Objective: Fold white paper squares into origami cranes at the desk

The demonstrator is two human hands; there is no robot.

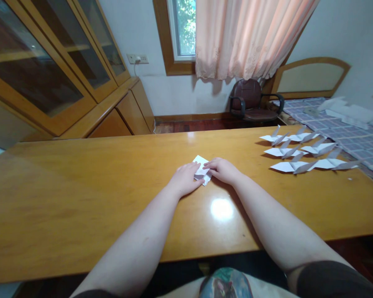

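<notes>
- Both bare hands work at a white folded paper [202, 169], which lies on the wooden table [81, 198] near the middle of the frame.
- The left hand [182, 179] covers the paper's left side; its thumb and fingers stand apart, the thumb at the lower edge. I cannot tell whether it pinches the sheet.
- The right hand [222, 169] has its fingers close together, the tips touching the paper's right side; its thumb is hard to make out, so I cannot tell whether it clamps anything.
- The paper's top corner shows above the fingers, and a lower corner pokes out below them, between the hands.
- Six white folded paper figures [278, 152] with raised points stand in three rows of two on the table, at the right of the frame.
- A glass-fronted cabinet [105, 78] fills the upper left.
- A pink curtain [236, 37] hangs at top centre, beside a window [186, 27].
- A dark chair [248, 95] stands below the curtain.
- A bed with a checked cover [351, 149] occupies the right edge.
</notes>
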